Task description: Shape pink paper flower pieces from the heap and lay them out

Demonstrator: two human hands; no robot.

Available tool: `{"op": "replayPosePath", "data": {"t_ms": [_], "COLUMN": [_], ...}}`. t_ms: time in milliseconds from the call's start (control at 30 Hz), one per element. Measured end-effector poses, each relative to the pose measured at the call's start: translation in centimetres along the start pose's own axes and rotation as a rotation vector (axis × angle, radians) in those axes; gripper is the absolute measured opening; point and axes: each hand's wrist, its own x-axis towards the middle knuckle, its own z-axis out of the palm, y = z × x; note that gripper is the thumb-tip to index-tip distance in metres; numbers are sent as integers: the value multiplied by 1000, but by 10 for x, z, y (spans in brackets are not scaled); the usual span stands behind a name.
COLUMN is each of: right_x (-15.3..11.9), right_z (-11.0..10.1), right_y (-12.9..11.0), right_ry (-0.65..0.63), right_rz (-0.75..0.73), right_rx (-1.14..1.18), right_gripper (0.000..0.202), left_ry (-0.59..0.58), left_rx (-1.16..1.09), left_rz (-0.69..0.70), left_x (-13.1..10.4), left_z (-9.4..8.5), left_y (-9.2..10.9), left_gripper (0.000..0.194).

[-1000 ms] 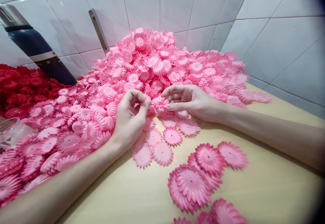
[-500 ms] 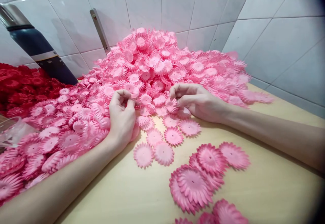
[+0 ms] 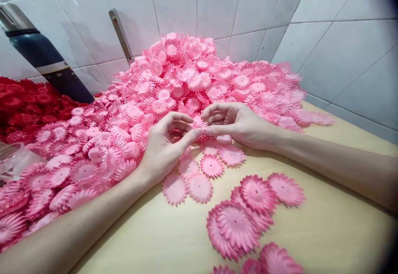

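Between my two hands is a small pink flower-shaped petal disc (image 3: 199, 122), pinched at its edges by thumbs and fingertips. My left hand (image 3: 169, 141) grips its left side, and my right hand (image 3: 231, 124) grips its right side, so the fingers partly cover it. Behind them rises a large heap of pink petal discs (image 3: 189, 73), which spreads along the left too. Just below the hands, several loose discs lie on the table, among them a darker-edged disc (image 3: 212, 166) and a paler disc (image 3: 200, 187).
Larger deep-pink discs (image 3: 236, 222) lie overlapped on the pale table (image 3: 149, 241) at the front right. A dark blue bottle (image 3: 52, 56) stands at the back left beside red petal discs (image 3: 27, 104). A clear plastic container (image 3: 14, 160) sits at the left edge. Tiled walls (image 3: 217, 4) bound the back.
My left hand has moved right and slightly toward my right hand, its thumb and fingers now on the disc. My right hand has shifted slightly left with the disc.
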Motion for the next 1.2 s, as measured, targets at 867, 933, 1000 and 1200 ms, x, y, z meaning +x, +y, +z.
{"op": "replayPosePath", "data": {"t_ms": [867, 933, 1000, 1200], "right_x": [1, 1, 1, 0], "right_z": [1, 1, 1, 1], "right_y": [0, 0, 0, 0], "right_ry": [-31, -33, -41, -72], "right_rz": [6, 6, 6, 3], "right_rx": [-36, -35, -31, -17], "right_gripper": [30, 30, 31, 30], "left_ry": [-73, -72, -72, -66], "left_rx": [-3, -5, -8, -10], "left_rz": [7, 3, -3, -13], "left_x": [2, 2, 2, 2], "left_z": [-2, -1, -1, -1], "left_y": [-5, -4, -4, -3], "left_gripper": [11, 12, 13, 17]}}
